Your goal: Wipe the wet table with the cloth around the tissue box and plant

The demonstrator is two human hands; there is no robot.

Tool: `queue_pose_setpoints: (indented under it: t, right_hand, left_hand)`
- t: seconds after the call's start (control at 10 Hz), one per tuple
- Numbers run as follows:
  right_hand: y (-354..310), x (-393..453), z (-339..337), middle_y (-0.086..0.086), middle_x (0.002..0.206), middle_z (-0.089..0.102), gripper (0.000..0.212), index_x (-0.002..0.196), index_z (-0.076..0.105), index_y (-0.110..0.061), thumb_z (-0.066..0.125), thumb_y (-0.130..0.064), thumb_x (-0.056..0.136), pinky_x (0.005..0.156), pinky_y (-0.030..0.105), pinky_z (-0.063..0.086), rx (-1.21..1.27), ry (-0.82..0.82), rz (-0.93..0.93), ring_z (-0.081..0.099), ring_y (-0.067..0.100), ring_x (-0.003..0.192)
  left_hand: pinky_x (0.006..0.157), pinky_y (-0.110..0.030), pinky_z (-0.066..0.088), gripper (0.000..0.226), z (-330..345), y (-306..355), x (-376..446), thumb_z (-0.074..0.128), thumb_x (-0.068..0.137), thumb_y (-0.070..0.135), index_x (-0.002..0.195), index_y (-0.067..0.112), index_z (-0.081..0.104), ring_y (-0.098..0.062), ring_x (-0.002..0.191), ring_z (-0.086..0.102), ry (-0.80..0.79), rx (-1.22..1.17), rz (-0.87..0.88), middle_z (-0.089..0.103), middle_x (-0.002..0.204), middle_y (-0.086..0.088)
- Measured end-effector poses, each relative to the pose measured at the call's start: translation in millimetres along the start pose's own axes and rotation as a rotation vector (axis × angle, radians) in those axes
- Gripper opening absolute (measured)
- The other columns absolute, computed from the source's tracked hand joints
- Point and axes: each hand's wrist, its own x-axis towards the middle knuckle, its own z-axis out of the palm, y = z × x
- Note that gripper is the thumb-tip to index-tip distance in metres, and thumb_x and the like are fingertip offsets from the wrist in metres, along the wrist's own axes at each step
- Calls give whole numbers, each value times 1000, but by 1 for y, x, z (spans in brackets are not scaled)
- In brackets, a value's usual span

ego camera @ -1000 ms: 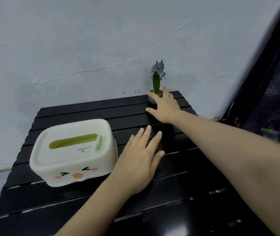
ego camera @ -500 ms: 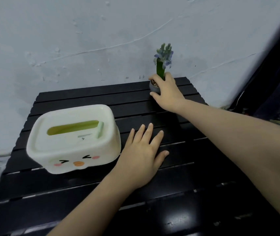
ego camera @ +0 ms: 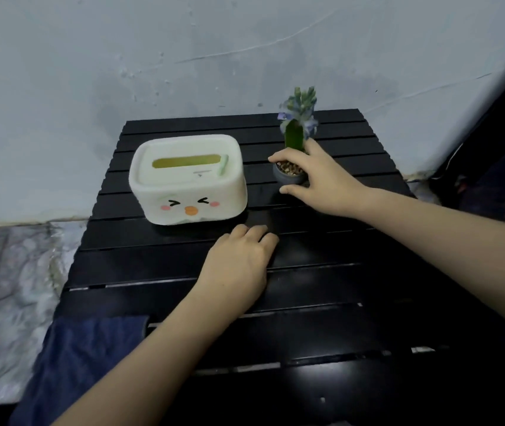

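The dark blue cloth (ego camera: 88, 358) hangs over the near left corner of the black slatted bench (ego camera: 322, 333), mostly off the left edge, with no hand on it. Up the bench, toward the far left, sits the cream tissue box (ego camera: 188, 179) with a squinting face and an orange beak on its front wall and a green slot in its lid. Just beside it on the right, toward the far right corner, stands the plant (ego camera: 298, 118), a green stalk with bluish flowers rising upright from a small grey pot (ego camera: 288, 176) topped with pebbles. The right hand (ego camera: 322, 179) is closed around that pot, index finger over the far rim and thumb low at the near side. The left hand (ego camera: 239, 269) lies palm down on the slats near the middle, just in front of the tissue box, fingers curled under, gripping nothing. Behind the bench rises a pale, cracked wall (ego camera: 183, 56).
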Motion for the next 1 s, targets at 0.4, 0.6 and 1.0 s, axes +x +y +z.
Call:
queue_pose_setpoints:
  t: [0.4, 0.6, 1.0]
  right_hand:
    - [-17, -25, 32, 0, 131, 41, 53, 135, 50, -33, 71, -24, 87, 110, 38, 38, 46, -6, 2, 43, 20, 127]
    - [-18, -25, 33, 0, 131, 40, 54, 136, 48, -35, 70, -26, 88, 110, 38, 38, 29, -5, 20, 42, 23, 128]
    - [-30, -45, 33, 0, 157, 22, 64, 141, 43, -44, 71, -26, 87, 118, 45, 27, 106, 91, 59, 22, 22, 146]
  left_hand:
    - [71, -40, 59, 49, -2, 5, -36, 31, 77, 19, 104, 14, 72, -33, 99, 68, -7, -48, -58, 70, 118, -9]
    - [73, -38, 58, 49, -1, 5, -37, 31, 77, 19, 105, 15, 71, -32, 101, 67, -1, -39, -56, 70, 119, -8]
    - [76, -40, 57, 39, 2, 4, -40, 54, 74, 10, 109, 14, 70, -33, 104, 67, 40, -53, -50, 69, 123, -9]
